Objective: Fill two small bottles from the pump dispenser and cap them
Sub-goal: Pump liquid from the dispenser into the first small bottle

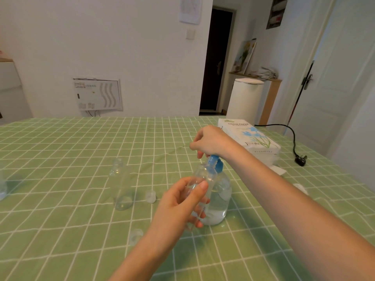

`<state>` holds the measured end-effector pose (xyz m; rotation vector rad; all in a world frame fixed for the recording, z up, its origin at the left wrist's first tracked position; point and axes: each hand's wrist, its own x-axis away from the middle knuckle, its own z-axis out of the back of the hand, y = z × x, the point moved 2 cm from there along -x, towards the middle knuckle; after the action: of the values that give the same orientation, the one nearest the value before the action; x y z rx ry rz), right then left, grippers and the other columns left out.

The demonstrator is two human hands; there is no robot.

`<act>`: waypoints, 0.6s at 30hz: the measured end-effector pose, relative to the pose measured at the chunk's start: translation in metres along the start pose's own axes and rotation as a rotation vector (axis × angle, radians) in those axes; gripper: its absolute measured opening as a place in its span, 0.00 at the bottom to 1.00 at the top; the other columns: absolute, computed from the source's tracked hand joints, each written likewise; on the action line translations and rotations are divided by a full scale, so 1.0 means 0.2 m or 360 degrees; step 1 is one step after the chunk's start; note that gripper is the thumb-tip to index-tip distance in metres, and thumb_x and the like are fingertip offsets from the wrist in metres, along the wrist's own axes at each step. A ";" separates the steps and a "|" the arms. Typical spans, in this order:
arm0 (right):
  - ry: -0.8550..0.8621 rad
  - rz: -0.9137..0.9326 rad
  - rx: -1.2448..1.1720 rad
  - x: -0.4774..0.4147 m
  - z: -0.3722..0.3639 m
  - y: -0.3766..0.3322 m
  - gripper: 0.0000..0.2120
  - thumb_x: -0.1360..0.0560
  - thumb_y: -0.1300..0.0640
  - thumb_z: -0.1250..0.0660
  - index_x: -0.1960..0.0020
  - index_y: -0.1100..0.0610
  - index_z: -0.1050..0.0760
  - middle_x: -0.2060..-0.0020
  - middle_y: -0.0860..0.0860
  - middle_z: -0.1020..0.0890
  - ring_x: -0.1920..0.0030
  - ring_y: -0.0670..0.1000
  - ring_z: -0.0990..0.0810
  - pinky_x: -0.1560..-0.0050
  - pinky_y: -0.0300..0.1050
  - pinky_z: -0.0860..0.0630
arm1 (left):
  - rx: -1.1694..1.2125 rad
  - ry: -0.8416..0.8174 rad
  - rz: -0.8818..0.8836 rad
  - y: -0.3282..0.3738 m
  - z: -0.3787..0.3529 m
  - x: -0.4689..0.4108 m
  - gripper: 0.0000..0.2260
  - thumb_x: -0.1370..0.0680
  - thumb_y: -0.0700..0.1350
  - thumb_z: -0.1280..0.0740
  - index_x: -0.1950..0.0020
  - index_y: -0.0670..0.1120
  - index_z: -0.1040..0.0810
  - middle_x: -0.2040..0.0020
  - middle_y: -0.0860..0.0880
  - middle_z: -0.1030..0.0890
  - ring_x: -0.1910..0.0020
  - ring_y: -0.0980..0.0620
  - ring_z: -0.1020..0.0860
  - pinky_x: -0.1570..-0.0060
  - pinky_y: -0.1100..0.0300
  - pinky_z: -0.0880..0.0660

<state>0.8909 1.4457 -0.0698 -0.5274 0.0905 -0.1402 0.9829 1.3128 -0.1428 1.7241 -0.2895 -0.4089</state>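
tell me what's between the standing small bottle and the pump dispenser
Head view: a small white cap on the tablecloth, then the left hand holding the other small bottle.

Our clear pump dispenser [220,199], blue pump head [215,166] on top and partly full of clear liquid, stands upright on the worktop [81,149]. We hold one clear small bottle [199,175] tilted, mouth at the nozzle. The second bottle [120,183] stands uncapped further left, one cap [151,196] beside it, another cap [136,236] nearer us.
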 end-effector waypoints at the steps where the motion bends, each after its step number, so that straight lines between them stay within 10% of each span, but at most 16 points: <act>1: 0.0006 0.0003 0.0000 0.00 0.00 0.00 0.15 0.26 0.57 0.35 0.44 0.64 0.21 0.67 0.50 0.18 0.69 0.47 0.27 0.71 0.39 0.30 | -0.0001 0.0003 0.0002 0.00 0.00 0.00 0.17 0.34 0.56 0.33 0.50 0.50 0.20 0.65 0.50 0.19 0.73 0.57 0.24 0.76 0.68 0.30; 18: -0.0066 -0.0021 0.0007 0.01 0.02 -0.01 0.16 0.25 0.56 0.36 0.43 0.64 0.22 0.68 0.49 0.19 0.67 0.49 0.27 0.69 0.40 0.30 | 0.0004 -0.0019 -0.0025 0.00 -0.01 -0.01 0.18 0.34 0.56 0.33 0.49 0.49 0.20 0.66 0.52 0.19 0.73 0.56 0.25 0.75 0.66 0.29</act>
<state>0.8926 1.4448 -0.0654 -0.5262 0.0460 -0.1421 0.9818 1.3145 -0.1420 1.7278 -0.2853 -0.4306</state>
